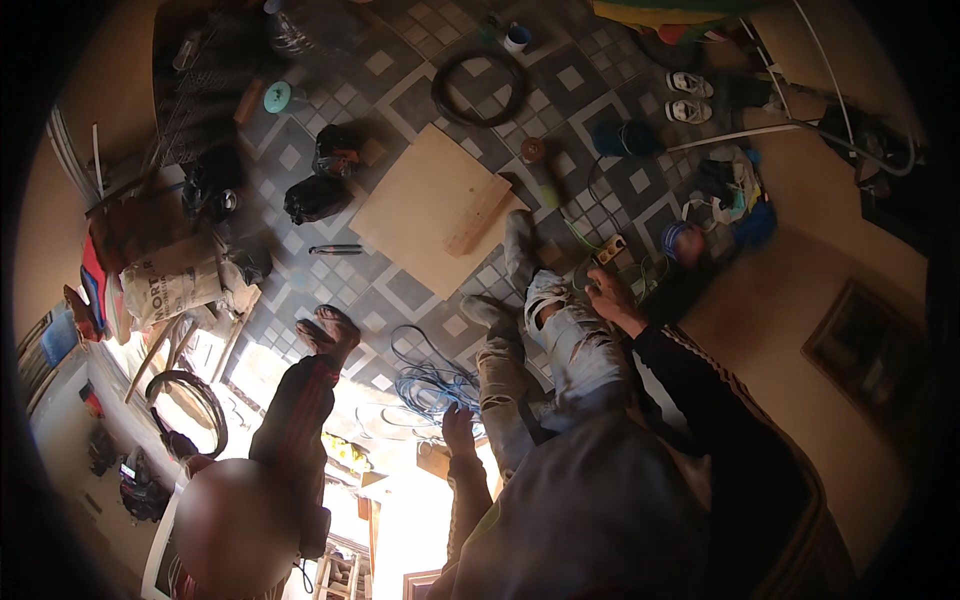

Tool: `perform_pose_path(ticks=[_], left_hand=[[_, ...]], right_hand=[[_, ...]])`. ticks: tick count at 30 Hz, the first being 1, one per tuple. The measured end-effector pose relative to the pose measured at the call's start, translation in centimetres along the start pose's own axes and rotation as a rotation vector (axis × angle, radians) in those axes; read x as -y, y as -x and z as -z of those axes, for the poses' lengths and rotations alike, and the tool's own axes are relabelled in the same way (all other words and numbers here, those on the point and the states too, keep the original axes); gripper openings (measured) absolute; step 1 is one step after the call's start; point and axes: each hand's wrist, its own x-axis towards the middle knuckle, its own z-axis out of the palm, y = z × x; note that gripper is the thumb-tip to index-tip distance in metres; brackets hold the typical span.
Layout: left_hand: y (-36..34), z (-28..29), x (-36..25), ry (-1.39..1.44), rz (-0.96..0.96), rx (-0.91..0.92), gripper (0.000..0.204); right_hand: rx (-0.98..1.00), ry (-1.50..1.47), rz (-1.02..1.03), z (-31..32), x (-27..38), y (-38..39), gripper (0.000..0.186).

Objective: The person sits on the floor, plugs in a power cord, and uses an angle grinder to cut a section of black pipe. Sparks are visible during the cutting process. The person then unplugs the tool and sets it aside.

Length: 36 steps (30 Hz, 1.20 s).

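My left hand (459, 430) hangs beside my left leg, close to a loose coil of blue cable (430, 385) on the floor. Its fingers look loosely stretched, and I see nothing in them. Over my right thigh is my right hand (614, 302), its fingers partly bent and apart, with nothing visible in it. Just beyond that hand lies a yellow power strip (608, 250) with thin cords. In front of my shoes, a square wooden board (410, 210) rests on the tiles with a narrow plank (478, 215) on it.
Another person (295, 410) in dark clothes and sandals stands at the left. Black bags (318, 198), pliers-like tool (335, 249) and a black hose coil (480, 88) lie on the floor. A dark bucket (627, 137) and white shoes (689, 98) are at the far right.
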Motion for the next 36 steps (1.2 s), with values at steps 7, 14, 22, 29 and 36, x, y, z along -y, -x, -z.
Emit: perform_pose_path(ticks=[7,14,22,29,36], left_hand=[[3.5,-8.7,-10.8,-0.267,-0.399,0.169,0.053],[9.3,-14.1,-18.4,-0.924,-0.832,0.676,0.052],[10.7,-11.5,-17.2,-0.806,-1.276,1.634,0.051],[15.8,-8.2,-22.6,-1.331,-1.409,1.643,0.05],[18.3,-7.6,-26.0,-1.802,-1.294,1.564,0.05]], right_hand=[[-0.079,-0.036,-0.203,3.3,-8.6,5.7,0.033],[0.021,-0.111,-0.173,1.2,-4.3,12.9,0.033],[-0.226,-0.304,-0.205,-3.8,0.8,22.6,0.034],[-0.209,-0.561,-0.432,-9.8,4.4,30.2,0.033],[-0.149,-0.613,-0.372,-11.7,1.2,31.2,0.034]])
